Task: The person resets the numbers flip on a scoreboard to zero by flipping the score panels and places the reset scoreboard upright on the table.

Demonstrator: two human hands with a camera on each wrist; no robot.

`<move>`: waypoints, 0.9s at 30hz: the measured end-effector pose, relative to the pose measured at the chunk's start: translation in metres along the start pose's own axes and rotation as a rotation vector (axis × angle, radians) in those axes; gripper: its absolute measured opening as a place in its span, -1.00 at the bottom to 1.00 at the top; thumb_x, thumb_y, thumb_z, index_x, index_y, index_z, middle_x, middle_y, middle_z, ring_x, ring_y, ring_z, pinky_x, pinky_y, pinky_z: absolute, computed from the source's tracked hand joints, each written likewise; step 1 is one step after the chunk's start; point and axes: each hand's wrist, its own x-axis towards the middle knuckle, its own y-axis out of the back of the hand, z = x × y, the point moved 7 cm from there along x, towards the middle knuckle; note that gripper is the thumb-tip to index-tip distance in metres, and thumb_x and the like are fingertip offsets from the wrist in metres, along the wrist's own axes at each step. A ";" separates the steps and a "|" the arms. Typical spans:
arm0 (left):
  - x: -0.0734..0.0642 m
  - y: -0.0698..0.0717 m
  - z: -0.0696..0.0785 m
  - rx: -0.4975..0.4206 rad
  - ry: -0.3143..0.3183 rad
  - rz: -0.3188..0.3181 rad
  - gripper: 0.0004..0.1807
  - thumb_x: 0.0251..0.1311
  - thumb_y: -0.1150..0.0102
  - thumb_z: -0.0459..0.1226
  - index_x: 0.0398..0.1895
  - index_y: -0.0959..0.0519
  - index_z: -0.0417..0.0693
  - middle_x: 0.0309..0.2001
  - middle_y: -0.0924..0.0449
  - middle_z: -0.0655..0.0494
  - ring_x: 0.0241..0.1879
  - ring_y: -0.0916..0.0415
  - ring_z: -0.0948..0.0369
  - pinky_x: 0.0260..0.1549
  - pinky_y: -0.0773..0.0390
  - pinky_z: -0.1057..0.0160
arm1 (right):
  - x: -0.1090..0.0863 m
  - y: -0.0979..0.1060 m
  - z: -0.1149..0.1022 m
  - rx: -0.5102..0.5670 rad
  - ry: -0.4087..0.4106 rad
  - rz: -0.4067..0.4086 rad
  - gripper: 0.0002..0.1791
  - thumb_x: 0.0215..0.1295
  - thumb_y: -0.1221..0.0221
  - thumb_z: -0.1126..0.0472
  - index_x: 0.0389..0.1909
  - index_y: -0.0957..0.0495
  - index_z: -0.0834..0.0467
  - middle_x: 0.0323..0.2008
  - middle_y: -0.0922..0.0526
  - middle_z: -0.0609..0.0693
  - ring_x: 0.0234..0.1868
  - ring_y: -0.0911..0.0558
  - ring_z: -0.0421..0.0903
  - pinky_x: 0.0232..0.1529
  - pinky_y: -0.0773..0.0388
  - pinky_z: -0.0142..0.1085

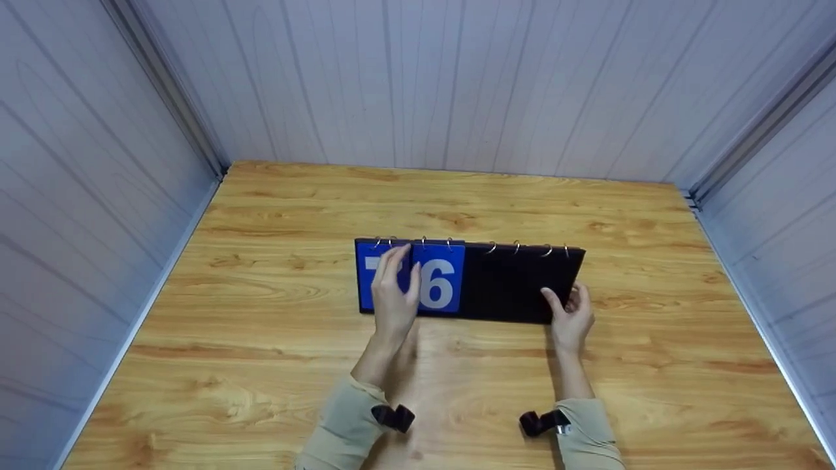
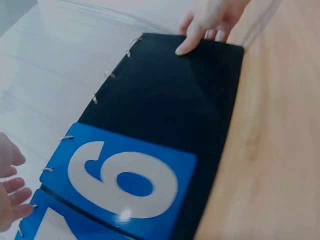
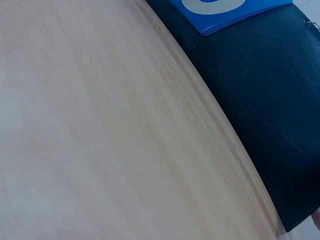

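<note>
A black flip scoreboard [image 1: 506,284] leans back on the table, with number cards hung from metal rings along its top edge. On its left half hang two blue cards, a 7 card [image 1: 366,287] and a 6 card [image 1: 436,285]; the right half shows bare black cover. My left hand [image 1: 395,310] is in front of the 7 card and partly hides it, thumb apart from the fingers. In the left wrist view, its fingertips [image 2: 20,195] are close to the rings. My right hand [image 1: 571,329] grips the scoreboard's lower right side, thumb on the front and fingers behind.
The wood-grain table [image 1: 261,365] extends around the scoreboard. Pale panel walls stand at the back [image 1: 418,85], the left [image 1: 85,196] and the right [image 1: 790,215]. A black strap device [image 1: 392,418] is on the left cuff, another [image 1: 542,423] on the right.
</note>
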 end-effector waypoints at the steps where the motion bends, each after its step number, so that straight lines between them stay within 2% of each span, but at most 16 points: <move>1: -0.004 -0.001 -0.002 0.004 0.020 -0.009 -0.70 0.08 -0.13 -0.41 -0.09 -0.48 -0.32 -0.12 -0.47 -0.10 -0.08 -0.41 0.09 -0.08 -0.41 0.23 | 0.000 0.000 -0.005 0.007 0.006 -0.004 -0.62 -0.11 -0.32 0.39 -0.24 -0.44 0.43 -0.51 -0.55 0.12 -0.55 -0.46 -0.25 -0.51 -0.35 -0.53; 4: -0.014 -0.004 -0.009 0.015 0.090 -0.037 -0.68 0.07 -0.14 -0.41 -0.07 -0.47 -0.33 -0.13 -0.47 -0.12 -0.10 -0.42 0.09 -0.09 -0.42 0.21 | -0.002 0.000 -0.018 0.017 0.011 -0.014 -0.63 -0.10 -0.30 0.45 -0.25 -0.42 0.50 -0.48 -0.54 0.29 -0.54 -0.47 -0.21 -0.51 -0.36 -0.52; 9: -0.026 -0.011 -0.022 -0.017 0.205 -0.067 -0.65 0.02 -0.19 -0.43 -0.08 -0.45 -0.37 -0.17 -0.48 -0.13 -0.18 -0.44 0.06 -0.15 -0.44 0.17 | -0.003 -0.001 -0.020 0.011 0.003 -0.009 -0.64 -0.10 -0.30 0.46 -0.25 -0.43 0.49 -0.49 -0.52 0.28 -0.54 -0.46 -0.21 -0.51 -0.35 -0.51; 14: -0.033 -0.019 -0.033 -0.065 0.296 -0.088 -0.64 -0.02 -0.25 -0.39 -0.13 -0.45 -0.37 -0.25 -0.49 -0.13 -0.26 -0.47 0.05 -0.23 -0.48 0.19 | -0.001 -0.001 -0.011 0.035 -0.018 -0.013 -0.64 -0.10 -0.30 0.45 -0.26 -0.42 0.48 -0.51 -0.52 0.23 -0.55 -0.47 -0.21 -0.51 -0.37 -0.51; 19: -0.034 -0.023 -0.045 -0.060 0.382 -0.094 -0.65 -0.11 -0.34 -0.31 -0.25 -0.47 -0.30 -0.36 -0.50 -0.04 -0.37 -0.48 0.13 -0.34 -0.50 0.24 | 0.002 -0.001 0.009 0.035 -0.033 0.005 -0.62 -0.11 -0.32 0.41 -0.24 -0.44 0.42 -0.52 -0.54 0.05 -0.54 -0.47 -0.26 -0.50 -0.37 -0.52; 22: -0.031 -0.023 -0.049 -0.055 0.413 -0.092 -0.68 -0.17 -0.37 -0.28 -0.38 -0.50 -0.27 -0.46 -0.50 0.01 -0.48 -0.46 0.19 -0.46 -0.50 0.28 | 0.002 0.000 0.015 0.015 -0.035 0.014 -0.61 -0.11 -0.34 0.37 -0.23 -0.45 0.39 -0.54 -0.52 -0.06 -0.54 -0.47 -0.28 -0.50 -0.37 -0.52; 24: -0.030 -0.023 -0.050 -0.054 0.429 -0.093 -0.71 -0.20 -0.39 -0.27 -0.46 -0.51 -0.25 -0.51 -0.50 0.04 -0.54 -0.44 0.22 -0.53 -0.49 0.31 | 0.002 0.000 0.015 0.006 -0.033 0.015 -0.62 -0.11 -0.34 0.37 -0.24 -0.45 0.38 -0.56 -0.52 -0.08 -0.55 -0.46 -0.29 -0.50 -0.37 -0.53; 27: -0.030 -0.021 -0.052 -0.058 0.458 -0.106 -0.75 -0.20 -0.39 -0.28 -0.53 -0.52 -0.24 -0.55 -0.50 0.05 -0.57 -0.42 0.24 -0.57 -0.46 0.35 | 0.001 0.000 0.011 0.019 -0.029 0.010 -0.62 -0.12 -0.33 0.40 -0.24 -0.45 0.40 -0.55 -0.53 -0.01 -0.55 -0.46 -0.28 -0.50 -0.37 -0.53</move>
